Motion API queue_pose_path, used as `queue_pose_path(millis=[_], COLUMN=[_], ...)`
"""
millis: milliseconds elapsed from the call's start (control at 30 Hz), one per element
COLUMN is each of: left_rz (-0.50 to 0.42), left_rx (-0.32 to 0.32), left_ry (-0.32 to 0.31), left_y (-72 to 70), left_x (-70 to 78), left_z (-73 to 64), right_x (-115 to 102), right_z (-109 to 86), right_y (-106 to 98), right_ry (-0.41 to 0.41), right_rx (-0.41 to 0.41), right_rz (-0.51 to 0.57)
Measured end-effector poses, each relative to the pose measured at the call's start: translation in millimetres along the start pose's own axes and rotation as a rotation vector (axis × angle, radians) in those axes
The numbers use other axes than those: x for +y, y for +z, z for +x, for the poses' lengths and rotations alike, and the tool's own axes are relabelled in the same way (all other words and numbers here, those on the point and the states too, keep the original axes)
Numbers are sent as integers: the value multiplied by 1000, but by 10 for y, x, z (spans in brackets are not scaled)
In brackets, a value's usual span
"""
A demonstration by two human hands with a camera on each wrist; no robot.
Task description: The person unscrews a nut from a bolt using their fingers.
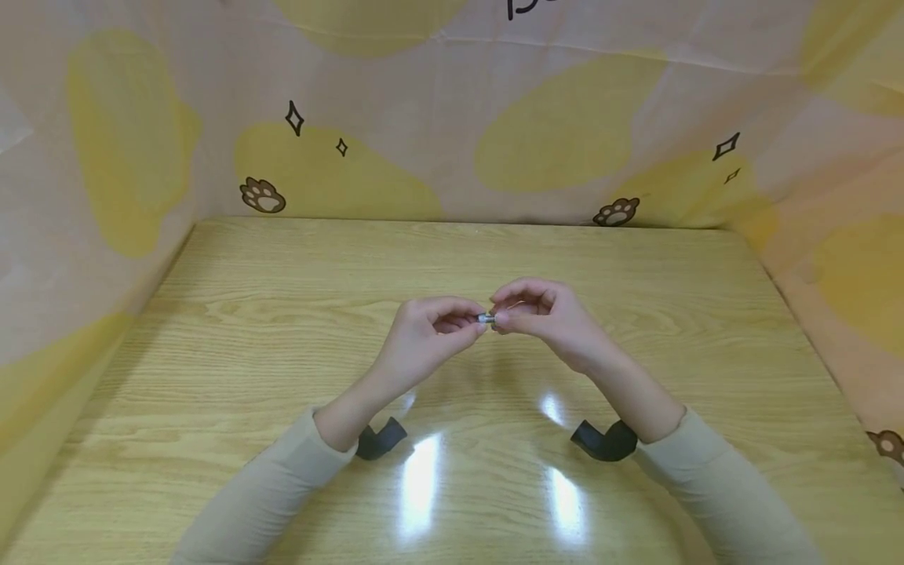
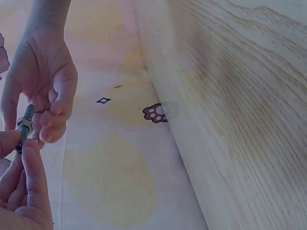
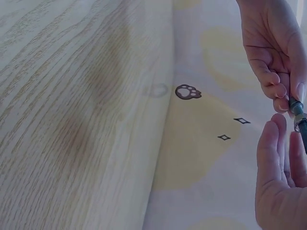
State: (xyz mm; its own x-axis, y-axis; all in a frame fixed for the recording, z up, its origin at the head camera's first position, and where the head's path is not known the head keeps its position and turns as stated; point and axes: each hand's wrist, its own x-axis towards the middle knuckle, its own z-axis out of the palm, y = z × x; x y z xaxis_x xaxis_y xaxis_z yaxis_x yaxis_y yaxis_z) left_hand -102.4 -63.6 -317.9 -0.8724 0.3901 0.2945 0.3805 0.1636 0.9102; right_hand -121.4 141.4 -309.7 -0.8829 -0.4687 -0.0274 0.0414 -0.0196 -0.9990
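Note:
Both hands meet over the wooden table around a small metal bolt (image 1: 483, 318) with a nut on its thread. My left hand (image 1: 434, 333) pinches one end of the bolt (image 2: 22, 138) between thumb and fingertips. On the other side, my right hand (image 1: 551, 322) has its thumb and a fingertip at the nut (image 2: 25, 125), the other fingers loosely bent. Threaded shank sticks out past the nut toward the right palm in the left wrist view. In the right wrist view, the nut (image 3: 300, 120) lies near the frame's right edge, between the two hands.
A wood-grain table (image 1: 282, 314) lies under the hands, with bright reflections near its front. Printed fabric (image 1: 452, 118) with yellow patches and paw prints rises along the back and sides. Black curved pieces (image 1: 606, 441) show beside both wrists.

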Motion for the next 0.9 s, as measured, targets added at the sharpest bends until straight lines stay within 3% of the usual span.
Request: queue_pose_path(millis=[200,467,733,900], left_rz=[-10,-22,-31,-29], left_rx=[3,7,13,7], left_ry=[-13,-11,-43,-41], left_y=[-1,3,2,0], left_x=[-4,-13,-4,-2], left_z=[16,13,0,-10], right_x=[5,-10,-1,-3], right_z=[33,5,2,-14], right_y=[-9,-19,-24,-18], right_ry=[42,-20,43,9], right_rx=[-1,-17,-24,-34], right_rz=[29,-21,5,-9])
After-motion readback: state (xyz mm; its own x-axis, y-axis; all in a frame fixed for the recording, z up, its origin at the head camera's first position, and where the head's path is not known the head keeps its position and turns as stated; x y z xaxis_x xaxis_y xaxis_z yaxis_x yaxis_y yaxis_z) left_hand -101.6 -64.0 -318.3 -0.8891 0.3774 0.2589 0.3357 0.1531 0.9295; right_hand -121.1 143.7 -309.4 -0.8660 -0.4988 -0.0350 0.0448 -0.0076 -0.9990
